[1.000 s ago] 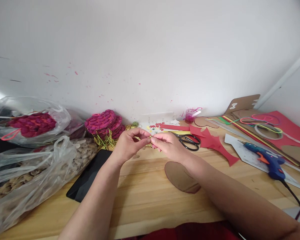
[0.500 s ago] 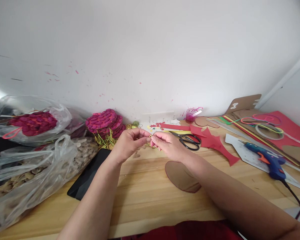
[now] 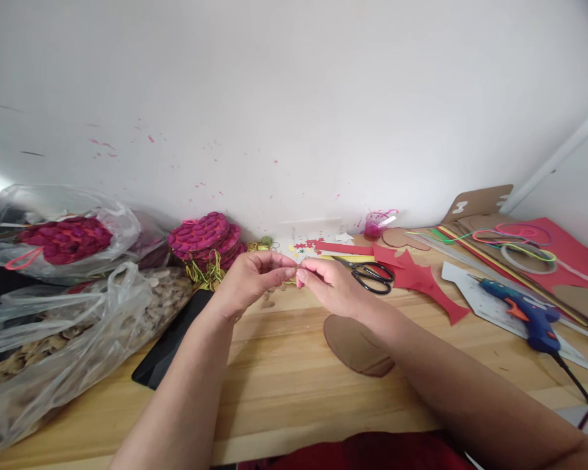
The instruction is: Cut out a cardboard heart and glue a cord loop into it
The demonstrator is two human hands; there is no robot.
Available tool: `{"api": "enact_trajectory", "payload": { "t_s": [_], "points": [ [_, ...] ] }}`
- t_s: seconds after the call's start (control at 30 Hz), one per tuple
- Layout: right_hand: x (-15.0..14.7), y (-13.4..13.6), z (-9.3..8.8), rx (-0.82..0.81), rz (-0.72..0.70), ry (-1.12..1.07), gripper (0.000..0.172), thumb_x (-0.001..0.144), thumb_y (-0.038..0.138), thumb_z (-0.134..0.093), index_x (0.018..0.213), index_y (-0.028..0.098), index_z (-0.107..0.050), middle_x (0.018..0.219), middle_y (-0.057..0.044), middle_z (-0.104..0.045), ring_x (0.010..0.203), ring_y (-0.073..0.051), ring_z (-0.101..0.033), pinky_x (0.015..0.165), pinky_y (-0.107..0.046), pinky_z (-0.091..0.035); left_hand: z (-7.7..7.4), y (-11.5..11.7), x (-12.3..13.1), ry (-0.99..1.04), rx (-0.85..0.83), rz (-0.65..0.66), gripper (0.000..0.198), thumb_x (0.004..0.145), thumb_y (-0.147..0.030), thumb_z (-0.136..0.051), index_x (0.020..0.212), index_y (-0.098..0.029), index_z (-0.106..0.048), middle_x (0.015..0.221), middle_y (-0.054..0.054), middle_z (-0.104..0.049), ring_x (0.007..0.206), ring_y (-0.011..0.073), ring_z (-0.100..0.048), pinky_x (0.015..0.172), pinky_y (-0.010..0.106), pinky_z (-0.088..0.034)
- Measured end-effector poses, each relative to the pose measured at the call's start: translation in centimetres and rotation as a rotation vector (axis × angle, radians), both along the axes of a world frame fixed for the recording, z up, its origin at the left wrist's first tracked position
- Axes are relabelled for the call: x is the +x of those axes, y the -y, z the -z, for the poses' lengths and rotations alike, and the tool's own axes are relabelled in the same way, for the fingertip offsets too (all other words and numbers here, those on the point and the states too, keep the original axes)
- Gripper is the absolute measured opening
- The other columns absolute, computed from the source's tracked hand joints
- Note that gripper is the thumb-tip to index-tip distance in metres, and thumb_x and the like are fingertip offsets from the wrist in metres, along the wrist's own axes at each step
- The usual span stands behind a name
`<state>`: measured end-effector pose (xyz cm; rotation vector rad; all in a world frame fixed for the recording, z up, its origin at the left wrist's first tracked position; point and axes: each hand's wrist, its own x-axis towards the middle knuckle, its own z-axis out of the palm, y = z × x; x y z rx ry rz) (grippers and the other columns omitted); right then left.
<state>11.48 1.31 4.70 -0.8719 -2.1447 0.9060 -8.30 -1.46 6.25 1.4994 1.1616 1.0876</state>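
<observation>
My left hand (image 3: 255, 277) and my right hand (image 3: 330, 282) meet above the wooden table, thumbs and forefingers pinched tip to tip. Between them is a short bit of yellow-green yarn (image 3: 290, 282), mostly hidden by the fingers. Left of my hands, more yellow-green yarn (image 3: 208, 269) hangs over a stack of round magenta pieces (image 3: 203, 235). Black-handled scissors (image 3: 372, 274) lie just beyond my right hand. Partly under my right forearm is a rounded brown cardboard piece (image 3: 355, 346). Small red star shapes (image 3: 313, 245) lie behind my hands.
Plastic bags (image 3: 83, 339) crowd the left side, next to a black flat object (image 3: 169, 349). To the right are red paper scraps (image 3: 421, 277), a blue glue gun (image 3: 524, 316) with its cord, and coloured cords (image 3: 514, 238). A pink-stained cup (image 3: 374, 225) stands by the wall.
My fingertips have shifted slightly, with my left hand a little lower and to the left. Both stay pinched together, and nothing else has moved.
</observation>
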Motion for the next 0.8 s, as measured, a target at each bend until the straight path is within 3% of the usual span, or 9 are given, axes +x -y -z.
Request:
{"api": "enact_trajectory", "payload": {
  "t_s": [0.33,0.8],
  "points": [
    [-0.16,0.37,-0.21,0.052,0.024,0.019,0.026,0.097,0.025,-0.05,0.076,0.018,-0.064,0.064,0.003,-0.055,0.059,-0.011,-0.046,0.058,-0.024,-0.031,-0.03,0.02,0.38,-0.016,-0.016,-0.036,0.017,0.076,-0.032,-0.077,0.084,-0.018,-0.075,0.073,0.002,-0.073,0.063,0.0114,-0.062,0.061,0.023,-0.048],
    [-0.15,0.38,-0.19,0.018,0.029,0.004,0.025,0.097,0.026,-0.049,0.078,0.019,-0.064,0.064,0.003,-0.055,0.057,-0.011,-0.045,0.056,-0.025,-0.03,0.01,0.01,0.39,-0.003,0.008,-0.105,0.021,0.074,-0.036,-0.079,0.083,-0.018,-0.073,0.075,0.003,-0.072,0.065,0.0138,-0.065,0.061,0.024,-0.051]
  ]
}}
